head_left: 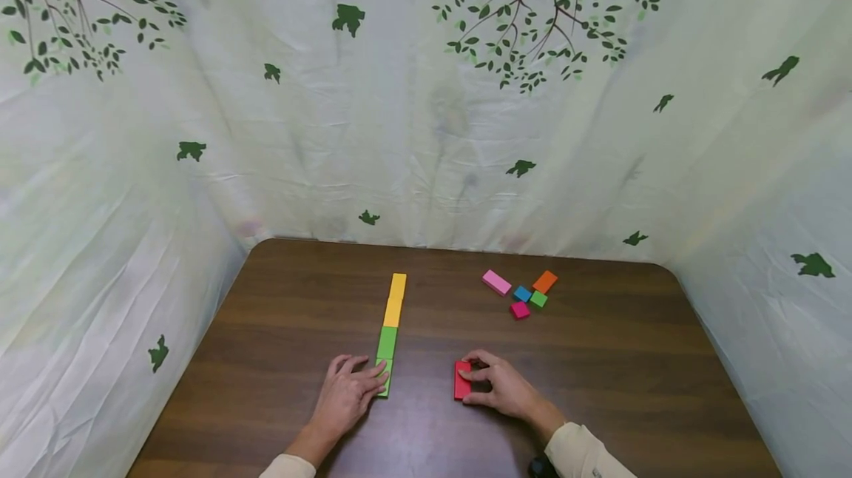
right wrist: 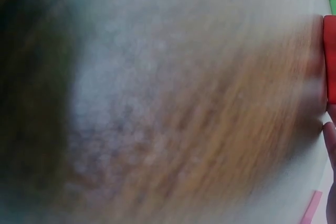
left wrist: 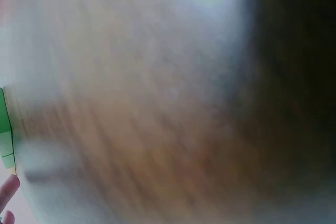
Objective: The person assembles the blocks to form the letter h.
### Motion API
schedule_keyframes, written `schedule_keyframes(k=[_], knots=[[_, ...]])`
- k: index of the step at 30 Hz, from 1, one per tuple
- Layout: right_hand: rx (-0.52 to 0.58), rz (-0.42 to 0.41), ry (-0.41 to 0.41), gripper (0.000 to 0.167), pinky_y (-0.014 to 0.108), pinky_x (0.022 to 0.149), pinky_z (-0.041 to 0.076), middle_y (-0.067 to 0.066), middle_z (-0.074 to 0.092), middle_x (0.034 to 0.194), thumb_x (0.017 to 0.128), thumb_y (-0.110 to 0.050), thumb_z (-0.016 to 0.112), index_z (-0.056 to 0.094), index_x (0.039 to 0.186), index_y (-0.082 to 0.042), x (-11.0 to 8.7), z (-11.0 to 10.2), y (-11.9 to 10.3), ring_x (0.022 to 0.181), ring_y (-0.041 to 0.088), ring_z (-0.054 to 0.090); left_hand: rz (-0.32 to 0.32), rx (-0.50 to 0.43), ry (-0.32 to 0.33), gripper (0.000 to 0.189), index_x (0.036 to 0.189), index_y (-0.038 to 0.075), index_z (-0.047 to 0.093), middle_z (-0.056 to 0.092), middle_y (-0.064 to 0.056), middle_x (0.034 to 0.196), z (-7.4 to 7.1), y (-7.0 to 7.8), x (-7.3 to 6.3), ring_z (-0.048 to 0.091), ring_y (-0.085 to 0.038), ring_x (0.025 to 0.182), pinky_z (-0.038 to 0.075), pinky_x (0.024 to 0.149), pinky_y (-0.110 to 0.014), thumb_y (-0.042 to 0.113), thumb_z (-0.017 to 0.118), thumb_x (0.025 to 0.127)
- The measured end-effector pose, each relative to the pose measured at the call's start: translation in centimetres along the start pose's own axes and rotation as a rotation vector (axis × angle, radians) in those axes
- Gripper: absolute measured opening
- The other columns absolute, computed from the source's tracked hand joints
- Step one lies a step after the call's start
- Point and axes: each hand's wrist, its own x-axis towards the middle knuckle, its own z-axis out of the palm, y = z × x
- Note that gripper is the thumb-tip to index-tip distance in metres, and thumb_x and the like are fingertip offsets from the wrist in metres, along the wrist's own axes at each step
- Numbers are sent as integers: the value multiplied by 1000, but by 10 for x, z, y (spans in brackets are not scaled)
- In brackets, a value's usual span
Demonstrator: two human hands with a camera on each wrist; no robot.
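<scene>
Four-sided wooden-looking blocks form a straight row in the head view: yellow blocks (head_left: 394, 300) at the far end, a green block (head_left: 387, 343) after them and a nearer green block (head_left: 384, 391) at the close end. Relaxed fingers of my left hand (head_left: 344, 394) rest on that nearer green block from its left side. To the right of the row, my right hand (head_left: 501, 387) holds a red block (head_left: 462, 382) at the tabletop, thumb at its near end and fingers at its far end. Part of the red block (right wrist: 331, 59) shows at the right wrist view's edge.
Behind the right hand lies a loose group on the brown table (head_left: 612, 359): a pink block (head_left: 496, 283), an orange block (head_left: 544, 282), a blue block (head_left: 522, 294), a small green block (head_left: 538, 299) and a magenta block (head_left: 520, 310). A leaf-printed curtain (head_left: 426, 130) surrounds the table.
</scene>
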Motion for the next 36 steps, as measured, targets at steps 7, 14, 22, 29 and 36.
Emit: schedule_keyframes(k=[7,14,22,29,36], knots=[[8,-5,1,44,35,95,47,-2,54,126,83,-34,76,70,118,-7,0,-1,0,112,16,54,10,10,3,25,94,20,80,73,5,104,0,-1,1,64,-28,95,35,87,-48,22,82,69],[17,-40,29,43,35,94,47,-3,54,125,82,-34,76,71,116,-8,0,1,3,111,16,55,-2,11,2,25,93,21,80,73,5,104,0,-1,0,64,-28,95,36,87,-49,22,83,68],[50,-64,40,41,36,94,48,-2,56,124,81,-34,77,73,113,-9,-1,1,6,111,16,56,-16,10,-11,26,95,21,80,73,6,105,1,-1,-1,64,-28,96,36,88,-50,21,84,69],[59,-53,31,41,37,94,47,-2,56,125,82,-36,76,73,114,-10,-1,1,6,111,16,55,-20,5,-11,27,95,20,80,73,5,105,1,0,0,64,-28,96,36,87,-50,20,84,68],[57,-55,41,40,37,94,48,-2,56,124,81,-34,78,73,113,-10,-2,1,6,111,16,55,-19,7,-10,26,93,20,80,73,5,104,0,1,1,64,-28,96,36,87,-50,20,84,67]])
